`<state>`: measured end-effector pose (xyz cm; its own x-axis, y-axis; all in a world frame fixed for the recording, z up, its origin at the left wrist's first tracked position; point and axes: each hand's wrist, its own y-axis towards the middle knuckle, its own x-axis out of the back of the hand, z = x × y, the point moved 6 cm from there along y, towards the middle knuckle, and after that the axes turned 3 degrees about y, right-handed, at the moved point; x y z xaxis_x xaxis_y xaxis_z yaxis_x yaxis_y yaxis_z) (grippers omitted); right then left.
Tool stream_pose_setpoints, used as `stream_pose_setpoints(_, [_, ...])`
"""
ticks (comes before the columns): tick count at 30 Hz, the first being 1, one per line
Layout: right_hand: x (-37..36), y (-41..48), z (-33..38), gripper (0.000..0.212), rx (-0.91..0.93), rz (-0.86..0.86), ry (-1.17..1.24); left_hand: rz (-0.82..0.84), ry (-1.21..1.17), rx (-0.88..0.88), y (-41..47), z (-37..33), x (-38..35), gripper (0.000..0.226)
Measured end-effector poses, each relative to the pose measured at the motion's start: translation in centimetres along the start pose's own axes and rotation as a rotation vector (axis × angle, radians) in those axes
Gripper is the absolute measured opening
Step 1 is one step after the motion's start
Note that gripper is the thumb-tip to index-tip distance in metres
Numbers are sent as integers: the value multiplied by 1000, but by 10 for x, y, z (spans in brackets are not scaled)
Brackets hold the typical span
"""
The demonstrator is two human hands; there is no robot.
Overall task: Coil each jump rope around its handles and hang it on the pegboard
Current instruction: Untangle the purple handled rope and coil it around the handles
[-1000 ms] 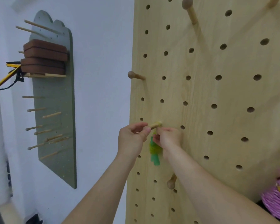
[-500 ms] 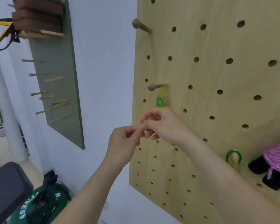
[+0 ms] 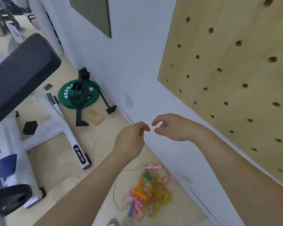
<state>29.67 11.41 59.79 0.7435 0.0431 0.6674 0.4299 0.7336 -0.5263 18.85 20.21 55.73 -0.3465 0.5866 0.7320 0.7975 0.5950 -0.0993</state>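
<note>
A tangled heap of jump ropes [image 3: 149, 191] in pink, yellow, orange, green and blue lies on the floor by the wall's base. The wooden pegboard [image 3: 232, 75] fills the upper right, showing only bare holes here. My left hand [image 3: 131, 139] and my right hand [image 3: 171, 127] hover side by side in the air above the heap, fingertips nearly meeting. Both have loosely curled fingers and hold nothing.
A green weight plate [image 3: 67, 95] with a black stand on it sits on the floor at the wall. A dark padded bench [image 3: 20, 74] juts in from the left. A white frame bar [image 3: 69, 134] and a thin cord [image 3: 95, 147] lie on the floor.
My hands left the green rope hanging on its peg and dropped away from the board. My view swung down to the floor, bringing the rope heap into sight.
</note>
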Motion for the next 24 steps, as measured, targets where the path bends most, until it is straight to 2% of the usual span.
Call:
stream_pose_setpoints(5, [-158, 70, -132, 43, -130, 156, 64, 246, 87, 178, -46, 148, -155, 58])
stream_pose_setpoints(9, [-300, 126, -249, 67, -207, 139, 228, 367, 43, 351, -80, 263, -278, 50])
stream_pose_setpoints(12, [-392, 159, -330, 52, -284, 78, 485, 423, -45, 485, -99, 333, -366, 44])
stream_pose_setpoints(14, [-433, 169, -369, 19, -421, 42, 645, 436, -112, 555, -106, 368, -420, 40])
stream_pose_setpoints(15, [-454, 176, -390, 10, -480, 46, 716, 446, -140, 565, -107, 382, -446, 39])
stream_pose_setpoints(16, [-469, 182, -407, 12, -528, 26, 793, 454, -167, 567, -106, 393, -470, 39])
stream_pose_setpoints(17, [-484, 188, -426, 18, -566, 13, 828, 457, -183, 578, -105, 403, -491, 39])
stream_pose_setpoints(19, [-511, 207, -466, 50, -584, -93, 831, 446, -202, 591, -103, 423, -527, 44])
stream_pose_setpoints(21, [-534, 220, -496, 55, -613, -180, 899, 423, -240, 604, -101, 442, -557, 56])
stream_pose_setpoints(22, [-550, 228, -510, 67, -644, -193, 949, 415, -271, 619, -101, 450, -569, 58])
stream_pose_setpoints(23, [-565, 234, -520, 83, -675, -197, 999, 413, -295, 637, -102, 460, -582, 55])
stream_pose_setpoints(24, [-577, 239, -524, 87, -703, -176, 1007, 415, -324, 655, -103, 468, -592, 46])
